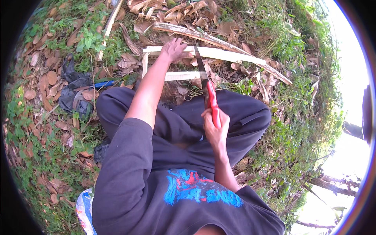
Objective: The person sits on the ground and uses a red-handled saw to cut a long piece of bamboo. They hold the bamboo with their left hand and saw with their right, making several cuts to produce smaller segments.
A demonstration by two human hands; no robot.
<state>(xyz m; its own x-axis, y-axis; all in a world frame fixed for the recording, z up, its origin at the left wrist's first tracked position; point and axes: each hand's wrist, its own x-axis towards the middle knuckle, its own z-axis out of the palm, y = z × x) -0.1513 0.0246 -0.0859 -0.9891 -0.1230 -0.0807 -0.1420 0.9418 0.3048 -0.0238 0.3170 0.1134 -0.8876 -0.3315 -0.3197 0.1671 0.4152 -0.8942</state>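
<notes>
My right hand [216,124] is wrapped round the red handle of a handsaw [211,96]. The saw's dark blade points away from me and lies across a long pale wooden strip [227,55]. To the left of the blade, my left hand [174,51] grips that strip, fingers over its far side. A short upright wooden piece [145,65] meets the strip's left end. Nearer to me, a second pale strip [182,76] runs roughly parallel to the long one; my left forearm hides its left part. The blade also passes over this strip's right end.
Beyond the long strip lies a rough, bark-edged stick [203,37], slanting down to the right. Another wood strip [109,25] rests at the far left. A dark plastic bag [74,94] and a blue tool-like object [102,84] lie by my left knee. Dry leaves and grass cover the ground.
</notes>
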